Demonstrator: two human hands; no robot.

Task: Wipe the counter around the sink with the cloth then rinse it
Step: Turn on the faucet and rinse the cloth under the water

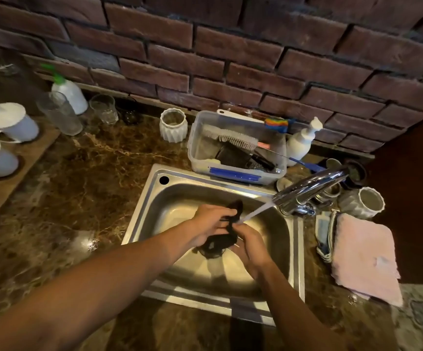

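A dark cloth (226,231) is bunched over the steel sink (154,198), held between both hands. My left hand (209,222) grips its upper part and my right hand (249,245) grips its lower part. Water (256,211) runs from the chrome faucet (311,188) at the sink's right and lands on the cloth where the hands meet. Part of the cloth hangs down over the drain. The brown marble counter (78,188) surrounds the sink.
A clear plastic tub (235,171) with brushes sits behind the sink, with a white soap dispenser (302,140) beside it. A pink towel (365,257) and ribbed cups (365,202) lie to the right. White lidded mugs (12,122), glasses and a spray bottle (69,93) stand at the left.
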